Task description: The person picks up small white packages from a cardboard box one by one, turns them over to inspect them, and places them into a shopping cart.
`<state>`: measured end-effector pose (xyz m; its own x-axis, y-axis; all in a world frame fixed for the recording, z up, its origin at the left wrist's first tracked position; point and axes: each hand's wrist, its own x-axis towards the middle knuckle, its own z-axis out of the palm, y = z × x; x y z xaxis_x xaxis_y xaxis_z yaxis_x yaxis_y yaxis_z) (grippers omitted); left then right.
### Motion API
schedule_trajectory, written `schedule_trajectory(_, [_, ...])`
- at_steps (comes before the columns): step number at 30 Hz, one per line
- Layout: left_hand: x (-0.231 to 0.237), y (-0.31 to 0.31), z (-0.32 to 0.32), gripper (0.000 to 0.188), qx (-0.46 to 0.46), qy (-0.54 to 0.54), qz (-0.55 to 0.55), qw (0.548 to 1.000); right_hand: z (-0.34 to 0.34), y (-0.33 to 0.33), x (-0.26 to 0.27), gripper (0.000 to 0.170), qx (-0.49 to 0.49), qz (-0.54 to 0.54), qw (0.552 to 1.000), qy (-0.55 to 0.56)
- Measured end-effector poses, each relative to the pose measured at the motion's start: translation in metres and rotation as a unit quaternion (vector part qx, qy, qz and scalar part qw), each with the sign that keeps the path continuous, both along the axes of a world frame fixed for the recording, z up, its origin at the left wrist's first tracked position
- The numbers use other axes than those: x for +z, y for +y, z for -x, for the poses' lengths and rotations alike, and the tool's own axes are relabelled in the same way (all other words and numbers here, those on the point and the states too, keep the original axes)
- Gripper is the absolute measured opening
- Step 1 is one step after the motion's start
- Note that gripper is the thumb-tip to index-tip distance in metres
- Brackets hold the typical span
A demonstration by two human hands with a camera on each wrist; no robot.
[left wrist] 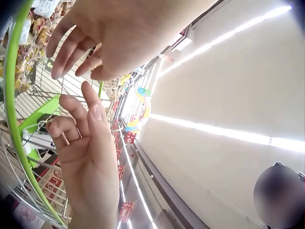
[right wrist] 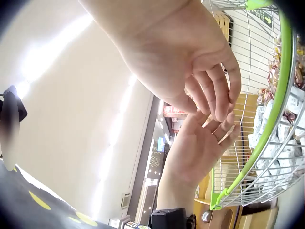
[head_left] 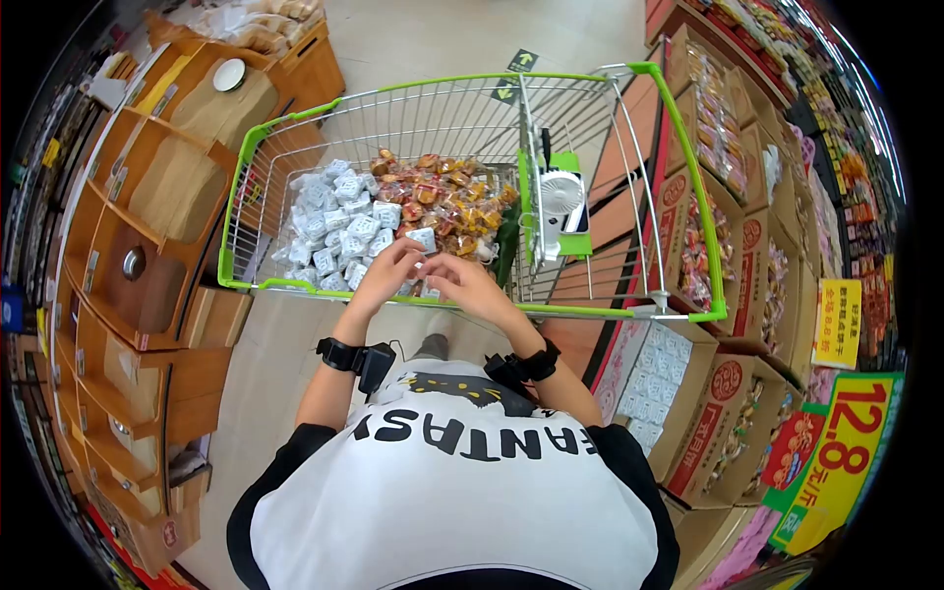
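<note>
Both hands are held close together above the near rim of a green-edged shopping cart point(head_left: 472, 313). My left hand point(head_left: 386, 275) has loosely bent fingers and holds nothing; a ring shows on one of its fingers in the right wrist view. Facing it, my right hand point(head_left: 475, 287) is also relaxed, with an empty palm in the left wrist view. Below the fingertips lie many white wrapped packets point(head_left: 334, 218) on the cart's left side. Beside them is a heap of orange-brown wrapped snacks point(head_left: 433, 202).
A small white fan point(head_left: 561, 194) and a phone point(head_left: 574, 217) sit on the cart's green seat flap. Wooden display bins point(head_left: 162, 197) stand to the left. Cardboard boxes of wrapped goods point(head_left: 733, 423) line the right, near a yellow-green price sign point(head_left: 836, 462).
</note>
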<state>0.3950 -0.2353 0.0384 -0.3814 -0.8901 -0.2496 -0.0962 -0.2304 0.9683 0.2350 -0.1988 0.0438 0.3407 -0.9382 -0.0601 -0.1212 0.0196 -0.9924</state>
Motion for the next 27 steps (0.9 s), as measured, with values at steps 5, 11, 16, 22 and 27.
schedule_trajectory(5, [0.018,0.014,0.035,0.016,-0.066,0.02,0.012,0.998,0.031,0.032,0.01,0.019,-0.048,-0.043,0.998,-0.026])
schedule_trajectory(11, [0.032,0.033,0.077,0.015,-0.144,0.047,0.034,0.988,0.069,0.073,0.02,0.019,-0.087,-0.038,0.995,-0.036])
schedule_trajectory(16, [0.039,0.05,0.112,0.017,-0.208,0.06,0.018,0.976,0.1,0.113,0.02,0.02,-0.087,-0.04,0.995,0.015])
schedule_trajectory(22, [0.045,0.085,0.162,0.017,-0.305,0.034,0.014,0.952,0.138,0.169,0.012,0.023,-0.105,-0.06,0.989,0.084])
schedule_trajectory(27, [0.037,0.116,0.198,0.018,-0.389,0.005,0.015,0.921,0.17,0.217,-0.001,0.025,-0.193,-0.125,0.971,0.067])
